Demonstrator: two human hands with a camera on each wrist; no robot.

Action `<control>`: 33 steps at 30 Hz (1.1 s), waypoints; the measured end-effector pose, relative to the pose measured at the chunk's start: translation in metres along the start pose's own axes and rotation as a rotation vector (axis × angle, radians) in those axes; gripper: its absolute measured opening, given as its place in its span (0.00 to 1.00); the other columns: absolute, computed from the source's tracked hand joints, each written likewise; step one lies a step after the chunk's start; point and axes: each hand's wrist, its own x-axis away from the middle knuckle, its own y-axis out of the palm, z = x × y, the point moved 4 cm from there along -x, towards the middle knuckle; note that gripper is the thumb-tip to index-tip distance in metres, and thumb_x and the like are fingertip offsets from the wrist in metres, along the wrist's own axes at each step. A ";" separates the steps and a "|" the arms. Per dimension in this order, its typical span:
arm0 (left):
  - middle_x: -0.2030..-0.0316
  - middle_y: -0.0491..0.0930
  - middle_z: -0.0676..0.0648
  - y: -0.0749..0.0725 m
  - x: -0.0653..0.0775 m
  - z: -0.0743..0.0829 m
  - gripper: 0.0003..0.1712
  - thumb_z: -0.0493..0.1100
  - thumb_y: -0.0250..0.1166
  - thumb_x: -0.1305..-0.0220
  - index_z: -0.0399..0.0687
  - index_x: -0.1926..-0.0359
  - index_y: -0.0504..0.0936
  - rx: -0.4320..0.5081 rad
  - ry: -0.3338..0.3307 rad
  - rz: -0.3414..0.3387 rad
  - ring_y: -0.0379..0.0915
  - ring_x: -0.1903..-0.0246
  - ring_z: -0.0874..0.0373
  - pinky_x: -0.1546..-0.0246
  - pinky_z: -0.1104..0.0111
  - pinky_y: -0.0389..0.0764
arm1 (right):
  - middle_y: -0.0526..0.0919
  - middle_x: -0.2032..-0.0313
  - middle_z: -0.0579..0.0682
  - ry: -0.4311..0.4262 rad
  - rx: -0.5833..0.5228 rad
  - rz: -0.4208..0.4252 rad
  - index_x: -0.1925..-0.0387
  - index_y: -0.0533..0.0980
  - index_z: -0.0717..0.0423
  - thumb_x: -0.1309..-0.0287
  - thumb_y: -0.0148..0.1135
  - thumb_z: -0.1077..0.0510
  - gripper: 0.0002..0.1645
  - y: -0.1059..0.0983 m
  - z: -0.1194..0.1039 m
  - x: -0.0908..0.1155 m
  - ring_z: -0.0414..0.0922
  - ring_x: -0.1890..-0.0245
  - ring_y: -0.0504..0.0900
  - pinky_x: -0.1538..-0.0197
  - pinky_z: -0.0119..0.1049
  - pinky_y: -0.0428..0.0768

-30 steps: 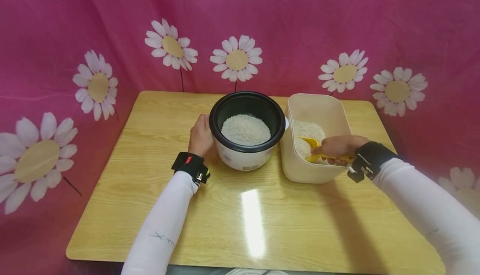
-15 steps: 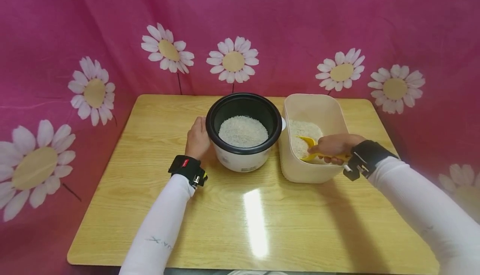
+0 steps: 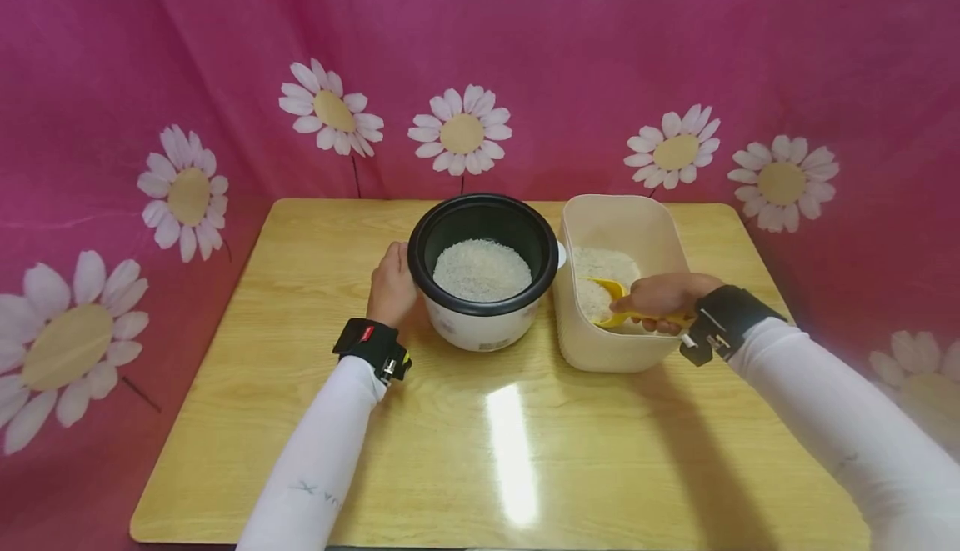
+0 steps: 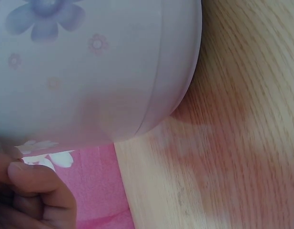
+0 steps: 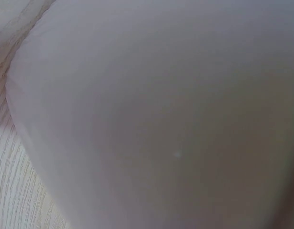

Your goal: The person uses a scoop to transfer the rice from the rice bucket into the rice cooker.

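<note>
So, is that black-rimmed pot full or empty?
Neither, it is partly filled: in the head view, white rice lies inside the black-rimmed pot, with bare dark wall showing above it.

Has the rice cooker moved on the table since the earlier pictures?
No: against the wooden table in the head view, the rice cooker shows no visible shift; only the camera's framing has drifted.

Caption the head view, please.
Right grip holding a yellow scoop of rice inside a cream bin; left grip at a black-rimmed pot.
</note>
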 end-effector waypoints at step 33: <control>0.61 0.69 0.44 0.001 0.005 0.001 0.29 0.60 0.34 0.16 0.43 0.42 0.70 -0.013 -0.003 -0.006 0.70 0.58 0.49 0.58 0.63 0.68 | 0.69 0.80 0.41 0.014 -0.036 0.058 0.71 0.71 0.53 0.25 0.49 0.38 0.26 0.003 0.005 0.002 0.35 0.85 0.65 0.78 0.27 0.66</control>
